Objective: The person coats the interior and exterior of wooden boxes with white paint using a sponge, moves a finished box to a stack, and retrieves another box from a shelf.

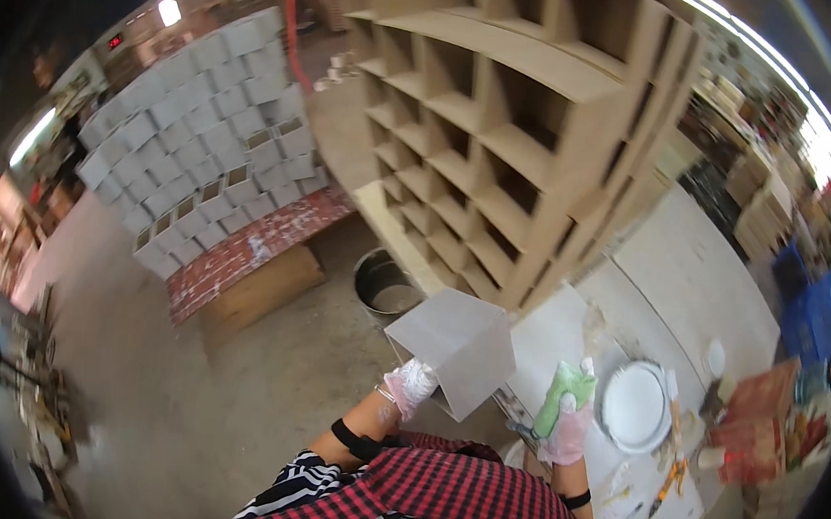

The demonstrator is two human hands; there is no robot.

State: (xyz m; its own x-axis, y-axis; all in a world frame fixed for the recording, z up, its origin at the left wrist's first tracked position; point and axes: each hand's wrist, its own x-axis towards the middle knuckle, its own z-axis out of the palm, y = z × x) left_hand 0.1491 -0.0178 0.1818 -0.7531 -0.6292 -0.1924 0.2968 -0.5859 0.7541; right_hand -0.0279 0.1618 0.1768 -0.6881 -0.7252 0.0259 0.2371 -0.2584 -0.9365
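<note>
My left hand (413, 383), in a whitened pink glove, is closed on a light grey box (467, 347) near its lower left edge. The box is tilted, with two pale faces showing; my fingers are partly hidden by it. In a pink glove, my right hand (569, 436) is wrapped round a soft green pad (563, 393), held apart from the box on its right. Whether the pad is cloth or sponge I cannot tell. Just right of that hand, a round white tub (636, 407) sits on the pale work table (693, 267).
A tall wooden cubbyhole shelf (550, 163) stands ahead. To the left, many grey boxes (201, 126) are stacked on a red, paint-spotted bench (251, 247). A dark bucket (389, 287) is on the floor. Orange-handled tools (674, 475) lie at right, near a blue crate (816, 315).
</note>
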